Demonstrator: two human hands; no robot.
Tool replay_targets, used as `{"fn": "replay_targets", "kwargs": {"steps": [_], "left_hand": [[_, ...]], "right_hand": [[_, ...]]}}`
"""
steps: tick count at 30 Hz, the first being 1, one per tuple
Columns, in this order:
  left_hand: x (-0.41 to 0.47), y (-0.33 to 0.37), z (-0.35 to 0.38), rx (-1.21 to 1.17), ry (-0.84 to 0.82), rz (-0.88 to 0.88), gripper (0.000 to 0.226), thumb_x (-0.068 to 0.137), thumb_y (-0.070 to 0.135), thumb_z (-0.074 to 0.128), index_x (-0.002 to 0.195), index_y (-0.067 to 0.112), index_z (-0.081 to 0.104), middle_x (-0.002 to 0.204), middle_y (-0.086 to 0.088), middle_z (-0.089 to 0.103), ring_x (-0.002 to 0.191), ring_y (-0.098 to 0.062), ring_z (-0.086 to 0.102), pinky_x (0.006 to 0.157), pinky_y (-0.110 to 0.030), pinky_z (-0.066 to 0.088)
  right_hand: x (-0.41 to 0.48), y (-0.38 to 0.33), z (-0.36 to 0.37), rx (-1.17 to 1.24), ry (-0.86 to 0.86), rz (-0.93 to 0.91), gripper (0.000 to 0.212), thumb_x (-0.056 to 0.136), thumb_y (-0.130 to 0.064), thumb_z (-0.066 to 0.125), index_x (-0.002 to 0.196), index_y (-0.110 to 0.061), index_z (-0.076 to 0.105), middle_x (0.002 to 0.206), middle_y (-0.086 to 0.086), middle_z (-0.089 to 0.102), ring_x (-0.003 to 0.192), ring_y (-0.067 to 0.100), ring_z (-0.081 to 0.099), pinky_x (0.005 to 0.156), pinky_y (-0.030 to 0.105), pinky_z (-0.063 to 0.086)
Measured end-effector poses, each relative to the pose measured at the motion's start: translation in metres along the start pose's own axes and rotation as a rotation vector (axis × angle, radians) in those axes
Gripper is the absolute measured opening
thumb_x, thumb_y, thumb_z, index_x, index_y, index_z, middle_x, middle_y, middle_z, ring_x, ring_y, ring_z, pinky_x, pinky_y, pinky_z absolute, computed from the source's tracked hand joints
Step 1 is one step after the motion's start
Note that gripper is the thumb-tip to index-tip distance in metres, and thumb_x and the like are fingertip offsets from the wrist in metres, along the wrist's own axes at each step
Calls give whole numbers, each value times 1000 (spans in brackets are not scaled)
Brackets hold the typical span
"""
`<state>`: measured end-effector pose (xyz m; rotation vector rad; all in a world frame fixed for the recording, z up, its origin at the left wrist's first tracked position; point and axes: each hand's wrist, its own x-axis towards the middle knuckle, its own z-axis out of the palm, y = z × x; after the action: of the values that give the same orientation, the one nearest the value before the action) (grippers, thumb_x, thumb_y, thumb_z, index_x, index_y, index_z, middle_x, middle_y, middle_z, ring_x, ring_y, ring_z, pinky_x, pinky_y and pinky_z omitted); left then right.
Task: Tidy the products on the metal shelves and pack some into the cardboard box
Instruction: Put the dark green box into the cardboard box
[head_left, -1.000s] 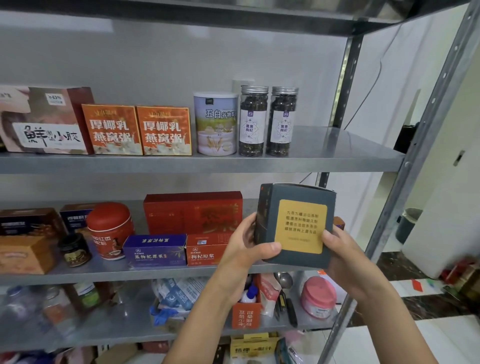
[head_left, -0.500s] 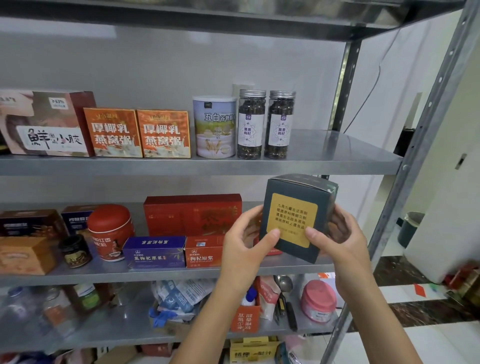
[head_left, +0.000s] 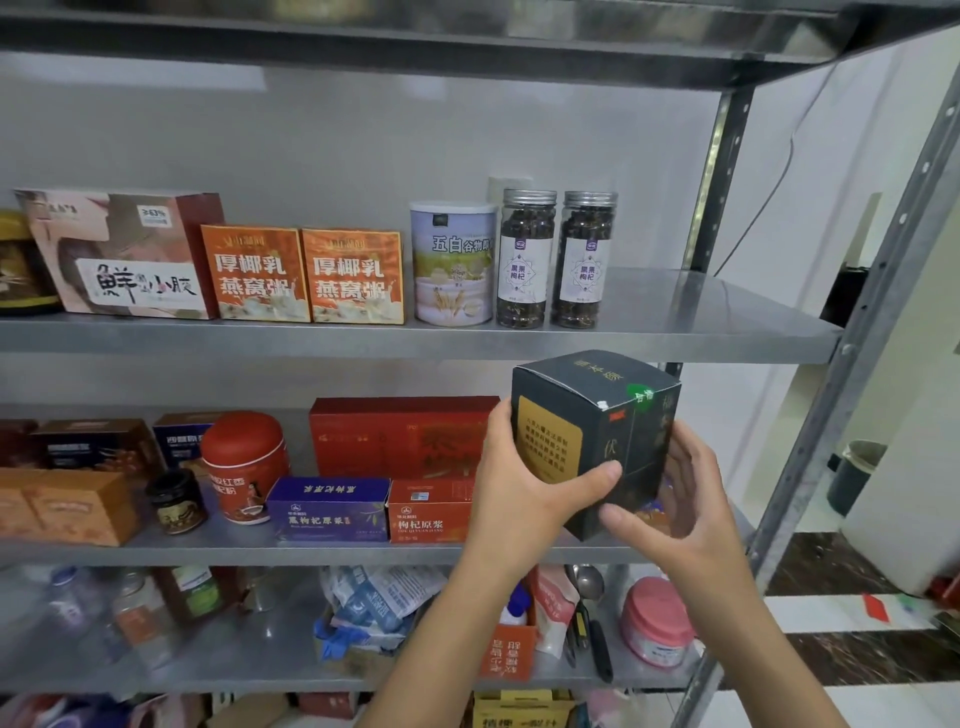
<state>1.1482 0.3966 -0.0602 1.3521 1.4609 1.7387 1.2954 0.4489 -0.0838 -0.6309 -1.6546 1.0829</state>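
Metal shelves (head_left: 675, 332): dull grey sheet steel, slightly scuffed.

Upper shelf, left to right:
- glossy pink-and-maroon carton (head_left: 119, 254)
- two matching orange cartons (head_left: 254, 273) touching side by side
- white round canister (head_left: 453, 265)
- two clear cylindrical jars (head_left: 524, 260) with ribbed metal lids and dark dried contents

Middle shelf, left to right:
- plain brown carton (head_left: 67, 504)
- small dark jar (head_left: 175, 501)
- red domed tin (head_left: 243, 465)
- purple carton (head_left: 330, 509) touching a red-orange carton (head_left: 430, 512)
- wide flat red box (head_left: 400, 436) behind those two

Dark box (head_left: 592, 441) – matte charcoal card, squarish, taller than wide, with a mustard-yellow label on the left face and a green sticker near the top edge. It is held in the air in front of the right end of the middle shelf, just below the upper shelf's lip. It is tilted, with one vertical corner turned toward the camera.

Left hand (head_left: 524, 493) grips the box's left side. The thumb is stretched across the lower front under the label and the fingers are curled behind, out of sight.

Right hand (head_left: 691, 499) cups the right face – fingers loosely spread up that side, thumb hooked under the bottom corner. It is motion-blurred, so the exact finger contact is unclear.

Perforated steel upright (head_left: 852, 364) runs diagonally at far right.
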Motion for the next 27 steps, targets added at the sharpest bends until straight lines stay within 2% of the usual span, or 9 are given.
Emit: {"fn": "replay_targets", "kwargs": {"steps": [3,6,9,12,14,19,23,25,27], "left_hand": [[4,4,-13,-49,-21,-23,56,69,26,87,104,47,48,101,27,62,92,17,57,70,-10,50],[4,7,-19,-128,-82,-82,43,76,24,81,104,41,54,97,24,66,90,15,61,66,-7,49],[2,6,-19,-119,-142,-97,44,75,32,81,111,38,58,106,18,69,101,0,64,73,-14,53],[0,10,-19,-92,-206,-73,55,68,43,78,119,33,59,110,15,70,103,-3,65,77,-16,54],[0,13,-19,-91,-228,-63,53,69,46,78,118,34,60,109,17,70,103,-1,65,76,-15,54],[0,18,-16,-133,-234,-95,24,88,30,66,111,37,64,107,15,72,101,-6,68,77,-20,55],[2,14,-11,-64,-65,-32,33,90,34,66,120,19,67,110,8,72,101,-3,67,84,-22,56],[1,14,-8,-72,-35,-38,26,94,29,61,116,18,68,106,6,73,98,-4,68,78,-19,55],[1,14,-7,-100,-15,-63,21,95,28,58,110,20,70,100,6,75,93,-4,70,72,-16,54]], "right_hand": [[6,1,-15,128,-94,57,88,58,-43,86,136,-28,46,135,-9,57,128,11,51,104,36,46],[18,1,-27,255,-173,199,108,45,-60,89,136,-21,47,134,3,58,126,25,54,104,50,45],[25,-4,-31,307,-300,302,115,38,-61,90,135,-16,47,126,10,65,115,31,62,87,44,56],[25,-8,-28,278,-280,304,114,27,-60,92,122,-10,54,109,11,72,96,29,71,69,34,59],[24,-6,-25,283,-221,300,116,26,-59,92,123,-8,55,109,15,71,95,32,70,69,35,59],[20,-2,-11,387,-109,248,112,36,-56,91,130,-10,52,118,19,67,104,40,66,82,50,56],[22,-4,-2,354,62,214,103,36,-49,88,126,-15,52,115,10,69,93,23,71,67,33,59],[23,-5,0,308,106,225,107,38,-60,84,129,-16,49,119,8,66,96,19,70,68,31,59],[23,-8,0,249,117,217,121,34,-83,74,132,-18,47,121,5,63,103,18,66,79,37,57]]}}
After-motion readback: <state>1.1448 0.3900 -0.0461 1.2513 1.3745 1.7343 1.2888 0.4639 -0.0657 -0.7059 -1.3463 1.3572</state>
